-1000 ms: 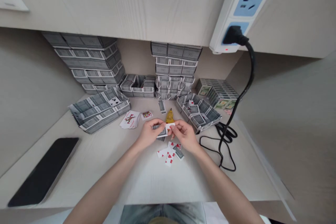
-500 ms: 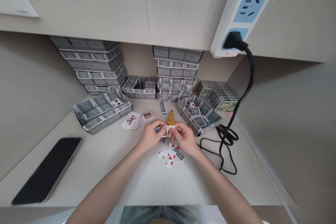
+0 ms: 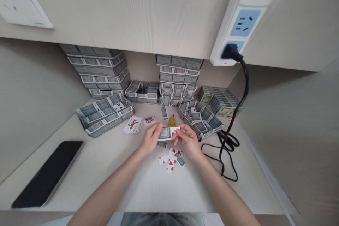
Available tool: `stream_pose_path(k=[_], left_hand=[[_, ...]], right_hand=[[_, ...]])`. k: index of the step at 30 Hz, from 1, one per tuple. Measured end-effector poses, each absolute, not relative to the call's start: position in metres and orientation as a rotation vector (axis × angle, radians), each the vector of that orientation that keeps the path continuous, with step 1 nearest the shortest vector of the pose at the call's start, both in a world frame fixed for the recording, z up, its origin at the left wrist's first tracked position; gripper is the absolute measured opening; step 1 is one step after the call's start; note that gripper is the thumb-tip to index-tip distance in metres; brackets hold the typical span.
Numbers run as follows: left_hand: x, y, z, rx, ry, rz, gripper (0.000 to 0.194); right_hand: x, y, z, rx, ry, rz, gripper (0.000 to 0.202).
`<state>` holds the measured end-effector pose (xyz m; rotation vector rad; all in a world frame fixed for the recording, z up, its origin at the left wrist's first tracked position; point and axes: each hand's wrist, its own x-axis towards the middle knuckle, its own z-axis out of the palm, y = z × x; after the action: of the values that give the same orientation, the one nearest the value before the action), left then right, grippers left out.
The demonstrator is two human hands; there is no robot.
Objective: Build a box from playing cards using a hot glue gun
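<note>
Between both hands is a folded playing card piece, its grey patterned back showing at the left and a white face with red marks at the right. My left hand pinches its left end; my right hand has thumb and fingers closed on the right end. Just behind it stands a yellow pointed object, partly hidden, whose kind I cannot make out. In front lie loose heart cards and a grey-backed folded card. Another grey-backed piece lies under the held one.
Joker-topped cards lie left of the hands. Card-built trays stand at left and right. Stacked card boxes rise behind. A black phone-like slab lies at left; a black cable coils at right below a power strip.
The held card piece is now turned flatter, showing more of its grey back and white face. My hands have shifted slightly, and the whole view has tilted up a little.
</note>
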<state>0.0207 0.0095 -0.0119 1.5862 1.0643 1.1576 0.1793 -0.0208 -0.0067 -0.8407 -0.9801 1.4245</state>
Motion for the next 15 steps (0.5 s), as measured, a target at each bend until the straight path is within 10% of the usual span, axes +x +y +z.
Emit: stream_pose_path(k=[7,15], left_hand=[[0.011,0.020,-0.013,1.530,1.073,1.357,0.041],[0.000,0.028,-0.022,2.073,1.483,1.308,0.015]], right_hand=[[0.195,-0.020,0.009,-0.539,-0.479,1.549,0.013],[0.183,-0.022,-0.003,-1.009,-1.107,1.264,0.018]])
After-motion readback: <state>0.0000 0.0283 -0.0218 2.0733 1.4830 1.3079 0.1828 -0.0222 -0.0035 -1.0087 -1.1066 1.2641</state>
